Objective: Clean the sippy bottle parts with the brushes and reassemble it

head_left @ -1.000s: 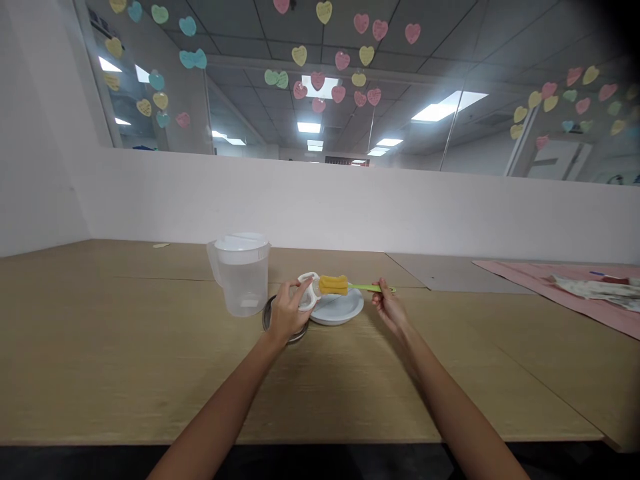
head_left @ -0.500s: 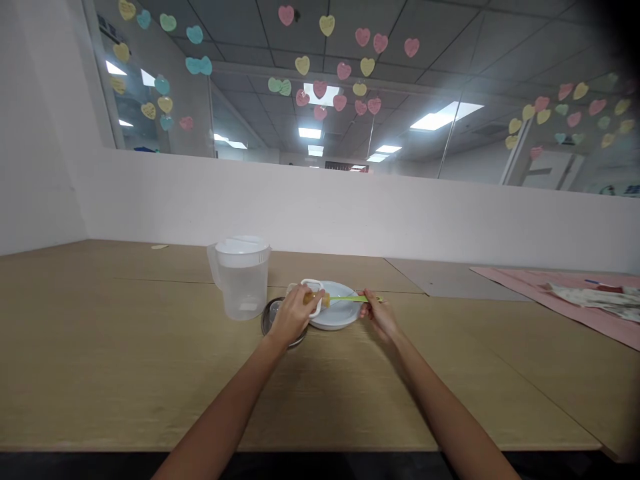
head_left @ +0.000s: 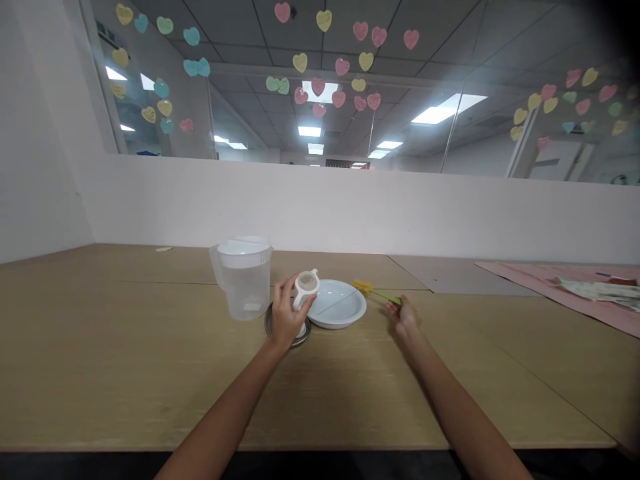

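Bottle (head_left: pixel 307 283), white-collared and two-handled, gripped between thumb and fingers of the left hand (head_left: pixel 286 320), round mouth turned toward the camera, body mostly hidden behind the fingers. Held above the middle of the desk (head_left: pixel 340 393), just beside the left rim of a white bowl (head_left: pixel 341 325). Brush (head_left: pixel 363 287) in the right hand (head_left: pixel 407 319), fingers closed on the end of its green handle, yellow sponge head pointing left and away, near the bowl's far right rim and clear of the bottle. Across the inside of the bowl, a thin slanting line, too fine to identify.

Under and beside the left hand, a round dark-rimmed dish (head_left: pixel 269 328), partly covered, with something pale inside, unclear in kind. Left of it and nearer the far edge of the desk, a translucent lidded jug (head_left: pixel 245 287), upright, handle to the left. Close to the far left corner, a small flat pale piece (head_left: pixel 164 249).

Along the far edge to the right, a grey sheet (head_left: pixel 460 275); then, by the far right corner, a pink cloth (head_left: pixel 520 277) bearing a crumpled whitish cloth (head_left: pixel 595 292) and a red item (head_left: pixel 623 281). Beyond the far edge, a white wall (head_left: pixel 325 207) below glass dotted with heart-shaped notes (head_left: pixel 324 21).
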Demonstrator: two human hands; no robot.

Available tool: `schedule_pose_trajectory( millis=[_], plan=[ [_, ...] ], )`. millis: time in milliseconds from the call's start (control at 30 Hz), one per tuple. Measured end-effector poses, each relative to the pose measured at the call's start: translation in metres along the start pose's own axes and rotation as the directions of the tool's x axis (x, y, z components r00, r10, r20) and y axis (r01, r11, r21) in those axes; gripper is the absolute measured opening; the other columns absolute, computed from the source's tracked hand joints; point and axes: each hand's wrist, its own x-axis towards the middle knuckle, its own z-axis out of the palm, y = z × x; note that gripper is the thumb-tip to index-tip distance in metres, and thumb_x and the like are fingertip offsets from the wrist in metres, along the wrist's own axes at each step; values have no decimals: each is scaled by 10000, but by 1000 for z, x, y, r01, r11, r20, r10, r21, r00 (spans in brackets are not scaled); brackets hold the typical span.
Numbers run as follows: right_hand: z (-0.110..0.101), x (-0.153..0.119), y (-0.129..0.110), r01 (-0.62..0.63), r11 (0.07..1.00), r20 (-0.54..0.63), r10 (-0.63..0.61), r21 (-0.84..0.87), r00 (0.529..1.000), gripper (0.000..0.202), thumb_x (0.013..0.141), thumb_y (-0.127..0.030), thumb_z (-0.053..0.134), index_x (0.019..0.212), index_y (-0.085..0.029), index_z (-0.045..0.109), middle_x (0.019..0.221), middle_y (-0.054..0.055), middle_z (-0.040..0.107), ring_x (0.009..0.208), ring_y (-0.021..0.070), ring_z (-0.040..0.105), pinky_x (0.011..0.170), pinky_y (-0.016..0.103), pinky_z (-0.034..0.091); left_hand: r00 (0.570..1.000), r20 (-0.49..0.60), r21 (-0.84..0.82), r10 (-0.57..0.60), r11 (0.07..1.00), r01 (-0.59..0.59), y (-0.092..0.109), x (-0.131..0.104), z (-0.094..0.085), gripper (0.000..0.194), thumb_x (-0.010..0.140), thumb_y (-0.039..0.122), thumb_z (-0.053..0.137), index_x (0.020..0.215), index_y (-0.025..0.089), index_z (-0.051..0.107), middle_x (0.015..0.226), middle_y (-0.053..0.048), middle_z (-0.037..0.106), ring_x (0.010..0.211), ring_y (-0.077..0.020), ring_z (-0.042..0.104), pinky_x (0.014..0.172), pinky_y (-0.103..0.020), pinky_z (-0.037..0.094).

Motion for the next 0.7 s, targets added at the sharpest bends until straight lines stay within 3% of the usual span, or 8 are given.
schedule_pose_trajectory(
  millis=[67, 133, 233, 300, 333, 533, 600, 700],
  plan=[
    [6, -2, 9, 5, 991, -6, -6, -130, 1000, 152, 728, -224, 540, 621, -186, 439, 427, -60, 514, 355, 72, 497, 400, 175, 456, 1000, 9, -74, -29, 997, 30, 14, -9, 1, 429, 787, 393, 483, 1158, 183, 438, 1019, -102, 516, 935, -203, 521, 812, -338, 442],
    [11, -7, 17, 34, 957, 49, -20, -289, 999, 78, 677, -180, 572, 645, -170, 502, 441, -44, 536, 380, 87, 510, 414, 195, 447, 992, 99, -155, 77, 986, -61, 25, -21, 4, 450, 787, 417, 462, 1156, 160, 438, 1044, -124, 542, 972, -224, 527, 821, -349, 443],
    [13, -14, 22, 127, 844, 168, -45, -521, 985, 20, 627, -143, 575, 626, -162, 569, 418, -45, 524, 393, 94, 492, 413, 191, 389, 881, 298, -326, 368, 906, -269, 38, -39, 9, 527, 745, 448, 502, 1167, 141, 430, 1046, -133, 584, 974, -228, 555, 810, -324, 463],
    [12, -17, 21, 201, 730, 225, -67, -653, 972, 59, 597, -116, 568, 597, -170, 592, 423, -41, 528, 432, 95, 497, 440, 185, 353, 805, 388, -389, 450, 871, -299, 43, -46, 11, 525, 736, 431, 519, 1173, 154, 430, 1044, -117, 600, 962, -212, 571, 805, -303, 472],
    [12, -17, 20, 235, 667, 247, -79, -707, 966, 80, 586, -104, 563, 593, -174, 602, 441, -34, 539, 464, 99, 506, 460, 187, 342, 790, 416, -398, 450, 872, -287, 45, -48, 11, 512, 738, 418, 519, 1172, 163, 431, 1046, -108, 603, 959, -205, 574, 808, -297, 473],
    [16, -22, 14, 347, 315, 343, -68, -884, 937, 43, 583, -188, 601, 620, -177, 619, 590, 31, 615, 614, 156, 550, 521, 226, 304, 823, 498, -233, 273, 956, -176, 40, -45, 13, 566, 739, 420, 505, 1228, 173, 363, 994, -88, 620, 844, -190, 596, 726, -298, 475],
    [18, -24, 14, 359, 228, 358, -47, -905, 933, 72, 601, -241, 606, 616, -172, 616, 626, 55, 628, 635, 171, 557, 523, 233, 301, 822, 487, -159, 294, 956, -247, 35, -42, 14, 578, 735, 438, 493, 1225, 155, 371, 937, -97, 627, 807, -210, 585, 715, -336, 445],
    [18, -26, 14, 387, 133, 388, -24, -912, 921, 135, 646, -295, 578, 633, -169, 623, 677, 80, 642, 652, 180, 565, 528, 237, 304, 773, 490, -126, 404, 910, -395, 29, -35, 12, 553, 746, 441, 460, 1198, 126, 408, 909, -110, 622, 802, -234, 559, 714, -373, 390]
  ],
)
